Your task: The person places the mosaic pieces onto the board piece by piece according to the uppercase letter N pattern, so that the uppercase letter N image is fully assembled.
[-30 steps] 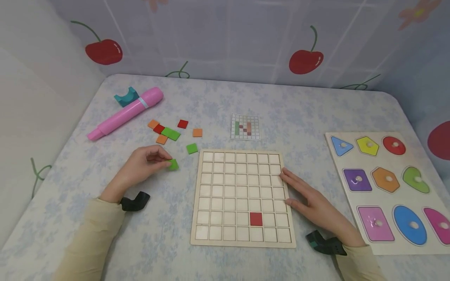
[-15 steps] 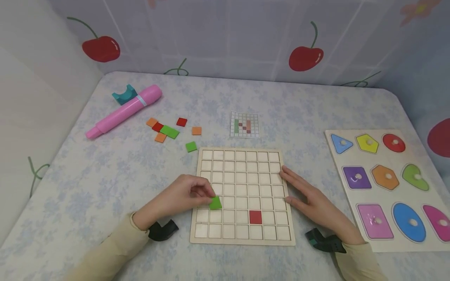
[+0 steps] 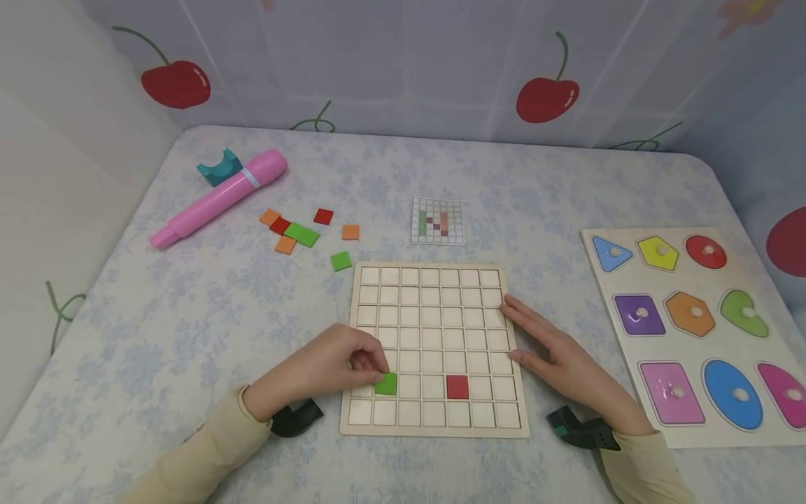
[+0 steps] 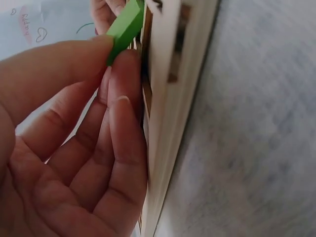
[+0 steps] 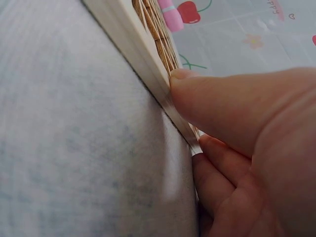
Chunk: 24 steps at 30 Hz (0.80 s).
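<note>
My left hand (image 3: 340, 360) pinches a green square tile (image 3: 386, 384) between thumb and fingers. It holds the tile at the lower left of the wooden grid board (image 3: 434, 435), over a cell of the second row from the bottom. In the left wrist view the green tile (image 4: 127, 29) is tilted, one edge close to the board's surface. A red square tile (image 3: 457, 387) lies in a cell of the same row, farther right. My right hand (image 3: 560, 357) rests with fairly straight fingers against the board's right edge; its thumb (image 5: 212, 101) touches the rim in the right wrist view.
Several loose tiles, such as a green tile (image 3: 341, 261) and an orange tile (image 3: 350, 232), lie behind the board on the left. A printed pattern card (image 3: 437, 221) lies behind it. A pink marker-shaped object (image 3: 220, 199) and a shape puzzle (image 3: 676, 413) flank the area.
My left hand has carried the green tile from the table at left to the board, then slightly toward me and lower. The right hand has stayed at the board's edge.
</note>
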Tool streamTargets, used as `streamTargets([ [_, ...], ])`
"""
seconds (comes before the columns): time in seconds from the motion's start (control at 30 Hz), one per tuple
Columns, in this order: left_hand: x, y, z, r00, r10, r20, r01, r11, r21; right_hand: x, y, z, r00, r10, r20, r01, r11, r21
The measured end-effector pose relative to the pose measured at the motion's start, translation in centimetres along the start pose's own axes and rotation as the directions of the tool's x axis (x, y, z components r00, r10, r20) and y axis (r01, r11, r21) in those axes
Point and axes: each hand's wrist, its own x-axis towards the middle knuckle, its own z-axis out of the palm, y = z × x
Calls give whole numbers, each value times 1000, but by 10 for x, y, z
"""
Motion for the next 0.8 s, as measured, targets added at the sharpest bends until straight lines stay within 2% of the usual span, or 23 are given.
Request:
streamTargets([
  [0.13,-1,1,2,1000,22,-3,-21,998,65,0,-1,-1,1000,3,2,-3,1000,8],
  [0.37,0,1,4,999,34,-23,-31,991,127,1,-2,-1,1000,-2,1,2,1000,18],
  [0.5,1,4,-2,999,38,-29,-33,985,169,1,-2,-1,1000,-2,1,2,1000,22],
  [0.6,2,7,-21,996,53,-72,-40,985,167,1,-1,-1,1000,-8,0,8,1000,25],
  [0.67,4,7,-41,988,51,-145,-32,991,133,1,-1,-1,1000,-16,-2,16,1000,24],
  [0.73,7,2,-62,970,16,-245,1,998,69,1,-1,-1,1000,-21,-5,22,999,25],
  [0.8,11,-9,-81,938,-51,-344,51,999,-10,1,0,0,1000,-25,-4,25,999,27],
])
